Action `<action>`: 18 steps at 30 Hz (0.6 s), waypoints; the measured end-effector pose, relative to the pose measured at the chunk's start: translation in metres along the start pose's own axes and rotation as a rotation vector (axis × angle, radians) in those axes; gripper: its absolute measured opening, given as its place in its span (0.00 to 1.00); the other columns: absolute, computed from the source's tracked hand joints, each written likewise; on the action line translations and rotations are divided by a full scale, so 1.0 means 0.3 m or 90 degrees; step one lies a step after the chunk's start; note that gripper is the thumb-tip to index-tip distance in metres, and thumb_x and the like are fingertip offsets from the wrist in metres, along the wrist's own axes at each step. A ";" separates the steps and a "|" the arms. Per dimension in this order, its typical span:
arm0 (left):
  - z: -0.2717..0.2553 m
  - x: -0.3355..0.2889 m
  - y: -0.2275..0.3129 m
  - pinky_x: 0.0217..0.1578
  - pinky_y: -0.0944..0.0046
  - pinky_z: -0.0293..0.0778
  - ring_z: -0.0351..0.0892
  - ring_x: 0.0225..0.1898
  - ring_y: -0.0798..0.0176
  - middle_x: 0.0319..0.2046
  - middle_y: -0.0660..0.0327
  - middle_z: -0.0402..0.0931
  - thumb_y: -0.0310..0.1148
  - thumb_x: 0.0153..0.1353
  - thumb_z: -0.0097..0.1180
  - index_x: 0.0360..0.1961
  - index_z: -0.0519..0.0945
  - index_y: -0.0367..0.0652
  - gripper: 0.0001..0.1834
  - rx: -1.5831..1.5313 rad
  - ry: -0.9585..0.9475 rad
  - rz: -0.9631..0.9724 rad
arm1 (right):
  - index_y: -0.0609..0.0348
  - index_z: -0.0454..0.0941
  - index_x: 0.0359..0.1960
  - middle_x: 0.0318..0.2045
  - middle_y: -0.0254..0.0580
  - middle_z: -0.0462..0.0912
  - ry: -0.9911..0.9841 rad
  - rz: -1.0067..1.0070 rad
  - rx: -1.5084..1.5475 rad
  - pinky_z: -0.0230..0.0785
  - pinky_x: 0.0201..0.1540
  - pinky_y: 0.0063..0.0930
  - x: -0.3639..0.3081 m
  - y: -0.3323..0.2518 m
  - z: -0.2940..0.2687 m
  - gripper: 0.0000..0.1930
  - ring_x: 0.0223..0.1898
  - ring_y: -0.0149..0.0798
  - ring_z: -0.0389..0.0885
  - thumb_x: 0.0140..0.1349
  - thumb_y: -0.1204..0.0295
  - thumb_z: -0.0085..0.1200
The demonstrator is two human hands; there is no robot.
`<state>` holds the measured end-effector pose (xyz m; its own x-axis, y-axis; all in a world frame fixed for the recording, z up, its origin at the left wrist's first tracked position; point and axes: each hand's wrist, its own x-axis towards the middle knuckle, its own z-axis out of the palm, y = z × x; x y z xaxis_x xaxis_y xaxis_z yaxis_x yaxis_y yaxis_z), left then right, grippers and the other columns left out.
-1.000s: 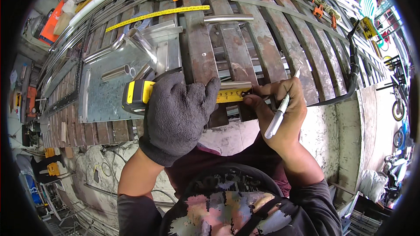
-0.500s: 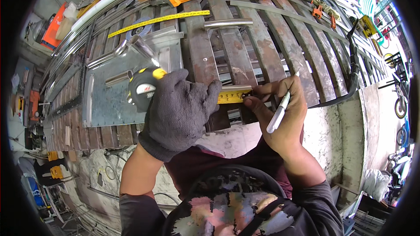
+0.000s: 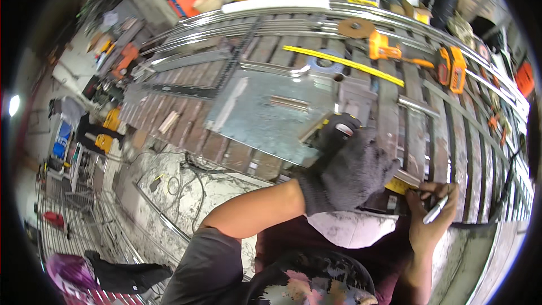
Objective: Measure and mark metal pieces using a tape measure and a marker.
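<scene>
My left hand (image 3: 357, 172), in a dark grey work glove, is closed around a black and yellow tape measure (image 3: 340, 126). Its yellow blade (image 3: 397, 186) runs out a short way toward my bare right hand (image 3: 430, 223). Those right fingers pinch near the blade's end and also keep a white marker (image 3: 436, 210) slanted across the palm. Alongside the blade lies a short shiny metal tube (image 3: 407, 178), partly covered by the glove. Just beyond the left hand is a flat grey metal sheet (image 3: 254, 116) on the slatted metal table (image 3: 415, 141).
An orange cordless tool (image 3: 450, 70), a cutting disc (image 3: 355, 27) and a yellow measuring strip (image 3: 344, 63) lie farther back. Another short tube (image 3: 418, 105) rests on the slats. A dark metal frame (image 3: 186, 89) is at the left. Long shiny pipes (image 3: 209, 34) line the far edge.
The view has swung to the left, so the table and both hands appear farther right and lower. Both hands keep their hold on the tape measure and marker.
</scene>
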<state>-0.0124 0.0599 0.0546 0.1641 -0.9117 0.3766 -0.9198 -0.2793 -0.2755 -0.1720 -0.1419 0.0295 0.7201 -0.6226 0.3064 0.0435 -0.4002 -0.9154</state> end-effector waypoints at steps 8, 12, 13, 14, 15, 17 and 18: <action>-0.075 0.052 -0.148 0.66 0.43 0.82 0.92 0.56 0.52 0.57 0.59 0.93 0.49 0.63 0.72 0.63 0.94 0.56 0.27 -0.234 -0.094 0.020 | 0.51 0.62 0.45 0.40 0.41 0.88 -0.015 -0.033 0.009 0.74 0.49 0.29 0.003 0.014 0.008 0.31 0.39 0.31 0.75 0.57 0.91 0.74; -0.093 0.054 -0.152 0.54 0.42 0.85 0.92 0.52 0.51 0.56 0.57 0.93 0.49 0.64 0.73 0.64 0.93 0.53 0.28 -0.223 -0.201 0.016 | 0.51 0.62 0.48 0.40 0.39 0.87 -0.034 -0.036 0.015 0.73 0.48 0.27 0.003 0.008 0.001 0.31 0.40 0.29 0.75 0.59 0.91 0.74; -0.091 0.049 -0.146 0.52 0.42 0.86 0.92 0.51 0.51 0.55 0.56 0.93 0.48 0.64 0.73 0.65 0.93 0.52 0.28 -0.216 -0.180 0.020 | 0.51 0.62 0.48 0.40 0.39 0.87 -0.041 -0.037 0.025 0.73 0.48 0.26 0.002 0.007 -0.003 0.31 0.40 0.29 0.76 0.60 0.92 0.73; -0.087 0.041 -0.139 0.51 0.42 0.85 0.92 0.50 0.51 0.54 0.56 0.93 0.48 0.65 0.73 0.65 0.93 0.51 0.28 -0.211 -0.109 0.029 | 0.51 0.62 0.50 0.41 0.39 0.88 -0.045 -0.041 0.030 0.74 0.48 0.26 0.005 0.009 -0.002 0.31 0.42 0.28 0.76 0.60 0.93 0.72; -0.082 0.031 -0.134 0.50 0.41 0.85 0.92 0.48 0.51 0.54 0.56 0.93 0.47 0.65 0.73 0.65 0.92 0.50 0.29 -0.207 -0.047 0.036 | 0.52 0.62 0.50 0.42 0.40 0.88 -0.041 0.019 0.079 0.74 0.51 0.27 0.001 0.009 -0.003 0.31 0.43 0.30 0.77 0.61 0.93 0.71; -0.063 0.014 -0.117 0.53 0.45 0.83 0.88 0.46 0.50 0.50 0.59 0.91 0.45 0.65 0.70 0.67 0.91 0.47 0.30 -0.170 -0.049 0.050 | 0.52 0.62 0.50 0.43 0.42 0.89 -0.036 -0.048 0.014 0.75 0.54 0.30 0.004 0.014 -0.004 0.30 0.44 0.32 0.77 0.62 0.92 0.72; -0.055 0.000 -0.103 0.53 0.46 0.82 0.87 0.46 0.50 0.49 0.60 0.91 0.44 0.65 0.69 0.68 0.91 0.46 0.31 -0.130 -0.019 0.057 | 0.53 0.63 0.50 0.43 0.43 0.89 -0.041 -0.036 0.027 0.75 0.57 0.31 0.003 0.017 -0.006 0.30 0.44 0.33 0.78 0.63 0.90 0.74</action>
<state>0.0102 0.0734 0.0777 0.0868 -0.9396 0.3312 -0.9837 -0.1334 -0.1206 -0.1723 -0.1458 0.0257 0.7584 -0.5550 0.3418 0.1136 -0.4039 -0.9077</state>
